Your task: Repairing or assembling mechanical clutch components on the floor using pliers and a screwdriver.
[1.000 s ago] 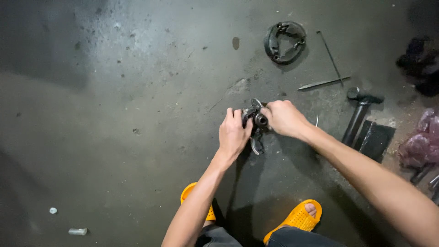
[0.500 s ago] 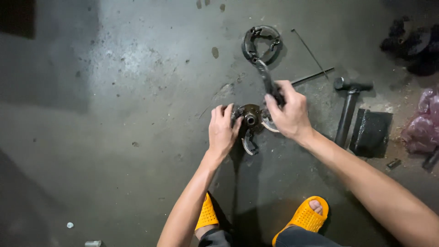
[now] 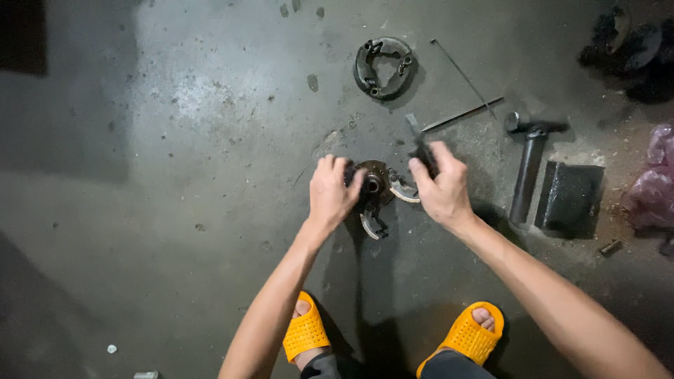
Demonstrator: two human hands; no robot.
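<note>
Fingers of the left hand (image 3: 333, 193) curl around the round metal hub (image 3: 372, 184) to steady it, while beside it the right hand (image 3: 441, 188) pinches a dark tool (image 3: 420, 144).

Both arms reach fwd, left hand (image 3: 333, 193) fingers curled, right hand (image 3: 441, 188) fisted.

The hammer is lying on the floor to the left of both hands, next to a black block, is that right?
Not quite. The head view shows the hammer lying on the floor to the right of both hands, beyond the right hand, not to the left of the left hand. It does lie next to the black block.
</note>
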